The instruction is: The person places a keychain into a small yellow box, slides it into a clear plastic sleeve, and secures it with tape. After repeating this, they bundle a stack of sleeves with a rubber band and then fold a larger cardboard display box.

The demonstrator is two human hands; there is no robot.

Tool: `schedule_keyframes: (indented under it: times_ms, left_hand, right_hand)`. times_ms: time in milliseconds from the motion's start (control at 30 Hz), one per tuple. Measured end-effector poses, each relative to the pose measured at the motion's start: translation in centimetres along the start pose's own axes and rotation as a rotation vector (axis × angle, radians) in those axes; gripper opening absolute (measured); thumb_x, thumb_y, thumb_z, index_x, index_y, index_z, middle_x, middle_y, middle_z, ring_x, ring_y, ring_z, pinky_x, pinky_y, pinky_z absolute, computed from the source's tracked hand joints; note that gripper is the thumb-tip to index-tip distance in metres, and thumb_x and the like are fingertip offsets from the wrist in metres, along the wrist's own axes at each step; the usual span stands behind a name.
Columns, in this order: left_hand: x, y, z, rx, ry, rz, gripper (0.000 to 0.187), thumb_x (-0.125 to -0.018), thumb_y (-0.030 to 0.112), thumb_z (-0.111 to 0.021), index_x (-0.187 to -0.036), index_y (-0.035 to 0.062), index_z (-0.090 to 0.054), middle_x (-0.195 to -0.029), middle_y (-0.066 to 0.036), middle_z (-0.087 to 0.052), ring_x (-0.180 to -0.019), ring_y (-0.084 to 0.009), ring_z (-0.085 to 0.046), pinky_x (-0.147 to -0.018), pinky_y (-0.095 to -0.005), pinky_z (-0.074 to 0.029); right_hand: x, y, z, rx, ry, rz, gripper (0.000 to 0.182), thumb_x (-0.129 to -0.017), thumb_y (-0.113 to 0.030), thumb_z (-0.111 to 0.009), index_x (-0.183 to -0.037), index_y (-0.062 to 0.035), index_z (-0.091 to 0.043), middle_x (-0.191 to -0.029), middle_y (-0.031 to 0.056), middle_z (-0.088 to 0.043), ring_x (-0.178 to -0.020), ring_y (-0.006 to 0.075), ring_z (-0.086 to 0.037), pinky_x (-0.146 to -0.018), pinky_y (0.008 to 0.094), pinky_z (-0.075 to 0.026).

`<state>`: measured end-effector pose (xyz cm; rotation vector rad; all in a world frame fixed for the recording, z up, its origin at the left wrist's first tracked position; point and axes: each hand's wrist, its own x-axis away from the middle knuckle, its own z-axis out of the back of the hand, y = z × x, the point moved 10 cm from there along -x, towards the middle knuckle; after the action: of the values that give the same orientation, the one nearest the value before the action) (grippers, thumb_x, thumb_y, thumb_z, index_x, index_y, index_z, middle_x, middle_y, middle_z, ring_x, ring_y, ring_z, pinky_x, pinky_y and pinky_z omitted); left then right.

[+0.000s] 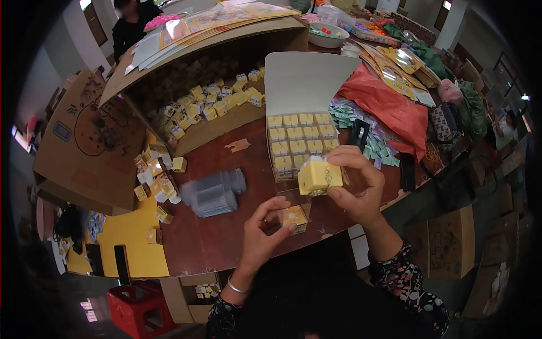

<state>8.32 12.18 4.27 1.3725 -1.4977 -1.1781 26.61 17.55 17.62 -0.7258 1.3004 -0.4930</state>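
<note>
Right hand (361, 183) grips a squarish yellow block (320, 177) with a metallic chain, above the near edge of the worktop (189, 248). Left hand (264, 229) pinches a printed cardboard cube (295, 218) at that edge. Farther in: white-lidded carton (299, 82) with yellow cubes (296, 134) in rows; leftward, glossy clear plastic (214, 195).

The scene is viewed through a single camera worn on the head, looking forward and steeply down over the table (197, 248). The left hand (259, 240) and the right hand (364, 195) are seen from above at close range, right of centre, with the sleeves (406, 282) entered from the bottom edge. A very wide field is taken in: the table edge is bowed, the corners are darkened by a round rim, and the pillars (83, 42) are tilted outward. A red stool (135, 308) is included at lower left, and a seated person (132, 28) is shown farther off, at upper left.
</note>
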Motion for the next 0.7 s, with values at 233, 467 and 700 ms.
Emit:
schedule_keyframes:
  times_ms: [233, 467, 700]
  left_hand:
    - [0.4, 1.0, -0.5, 0.028, 0.001, -0.056, 0.063, -0.084, -0.002, -0.080, -0.139, -0.0037, -0.050, -0.133, -0.010, -0.062, -0.121, -0.0200, -0.063, -0.103, -0.0332, -0.052]
    - [0.7, 2.8, -0.5, 0.010, 0.058, -0.135, 0.070, -0.085, -0.002, -0.079, -0.146, -0.0025, -0.043, -0.138, -0.014, -0.058, -0.125, -0.0230, -0.061, -0.104, -0.0348, -0.052]
    - [1.3, 4.5, -1.2, 0.056, 0.033, -0.250, 0.069, -0.089, -0.006, -0.073, -0.149, 0.0017, -0.042, -0.143, -0.015, -0.048, -0.123, -0.0277, -0.061, -0.102, -0.0379, -0.055]
  right_hand:
    - [-0.5, -2.1, -3.1, 0.450, -0.160, 0.163, 0.044, -0.069, -0.007, -0.085, -0.112, -0.0078, -0.073, -0.111, 0.0076, -0.071, -0.105, 0.0279, -0.062, -0.093, 0.0388, -0.050]
    - [0.2, -0.4, -4.0, 0.367, -0.338, 0.006, 0.048, -0.075, -0.012, -0.085, -0.121, -0.0071, -0.072, -0.126, 0.0129, -0.063, -0.108, 0.0282, -0.060, -0.095, 0.0402, -0.050]
    - [3.7, 3.6, -5.0, -0.238, -0.324, -0.373, 0.055, -0.088, -0.015, -0.079, -0.138, -0.0035, -0.060, -0.140, 0.0149, -0.054, -0.126, 0.0244, -0.057, -0.097, 0.0372, -0.055]
